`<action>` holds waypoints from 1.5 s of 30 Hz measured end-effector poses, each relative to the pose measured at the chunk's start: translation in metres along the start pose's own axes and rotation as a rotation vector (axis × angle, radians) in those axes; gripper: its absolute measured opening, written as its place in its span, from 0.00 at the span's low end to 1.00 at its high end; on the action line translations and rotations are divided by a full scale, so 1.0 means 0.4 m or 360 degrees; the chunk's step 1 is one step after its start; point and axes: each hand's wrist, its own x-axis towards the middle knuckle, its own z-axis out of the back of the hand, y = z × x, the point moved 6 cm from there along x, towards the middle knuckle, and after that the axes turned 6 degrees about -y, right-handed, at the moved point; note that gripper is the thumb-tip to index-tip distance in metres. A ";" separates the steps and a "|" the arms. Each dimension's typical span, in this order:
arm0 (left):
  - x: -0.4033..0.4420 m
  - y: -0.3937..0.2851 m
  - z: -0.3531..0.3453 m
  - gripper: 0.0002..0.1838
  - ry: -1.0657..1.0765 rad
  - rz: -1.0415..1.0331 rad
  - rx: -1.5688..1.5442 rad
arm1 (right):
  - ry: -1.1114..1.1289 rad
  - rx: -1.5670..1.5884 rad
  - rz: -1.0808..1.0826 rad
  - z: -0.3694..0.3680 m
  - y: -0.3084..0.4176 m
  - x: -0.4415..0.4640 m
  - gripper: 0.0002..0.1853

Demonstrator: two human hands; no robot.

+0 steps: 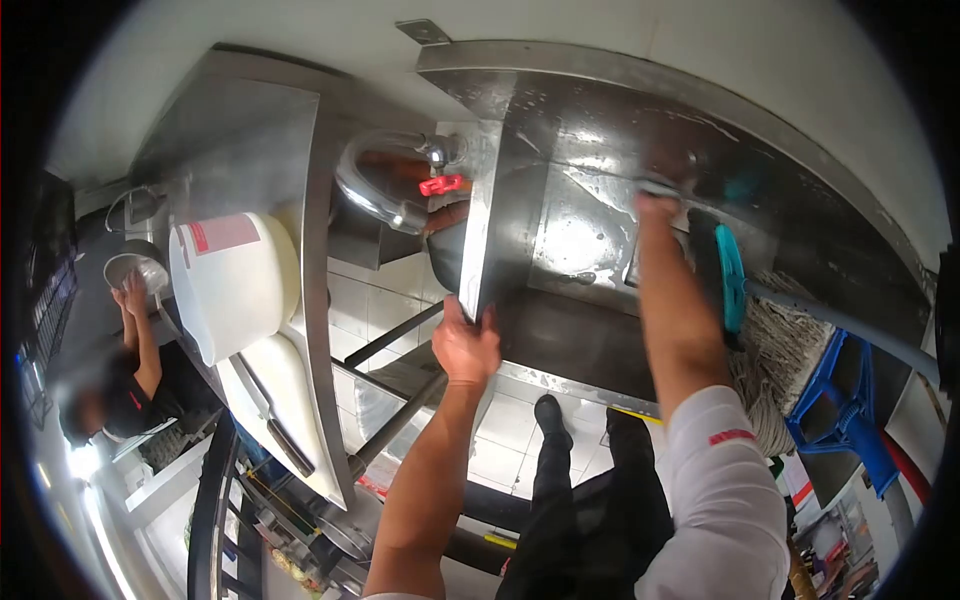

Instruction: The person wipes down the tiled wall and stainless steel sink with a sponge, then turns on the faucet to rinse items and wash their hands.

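A steel sink [570, 250] fills the upper middle of the frame, its floor wet and shining, with streaks and drops along the back wall. The person's right hand [657, 203] is down inside it, toward the back, the fingers seemingly closed about a small greyish item [660, 187] too blurred for me to name. The left hand [467, 345] grips the sink's edge at the near left corner, in the middle of the frame. At the sink's right end, beside the right forearm, I see a teal-backed brush [732, 280] with dark bristles, and next to it a string mop [765, 385] and a blue plastic mop frame [850, 430]. Just left of the sink, a curved chrome faucet [352, 180] with a red handle [441, 186] comes out from the wall. Further left runs a steel counter [245, 150] carrying a big white plastic container [225, 285] with a reddish label; a dark-handled knife [285, 440] lies on a white cutting board [290, 385] below it in the frame. Pale floor tiles [505, 425] and the person's dark boot [552, 415] show at lower middle. Over at the far left, a co-worker in dark clothes has both hands [132, 292] on a round metal pot [135, 265].
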 end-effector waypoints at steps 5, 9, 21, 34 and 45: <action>0.005 -0.004 -0.001 0.16 -0.0061 -0.0059 -0.0047 | -0.0504 -0.0141 -0.0044 -0.013 0.222 0.047 0.20; -0.002 0.005 -0.005 0.16 -0.0101 -0.0095 -0.0056 | -0.0363 -0.0146 -0.0318 0.021 -0.119 -0.048 0.19; -0.005 0.004 0.004 0.15 0.0004 0.0039 0.0010 | -0.0724 0.0434 -0.1519 -0.557 -0.099 -0.342 0.26; 0.001 0.013 -0.004 0.17 0.0021 0.0036 0.0002 | -0.0794 0.0045 -0.1389 -0.342 0.015 -0.165 0.36; -0.019 0.020 -0.007 0.19 -0.0032 -0.0027 0.0028 | -0.0894 -0.0143 -0.1332 -0.164 0.043 -0.078 0.37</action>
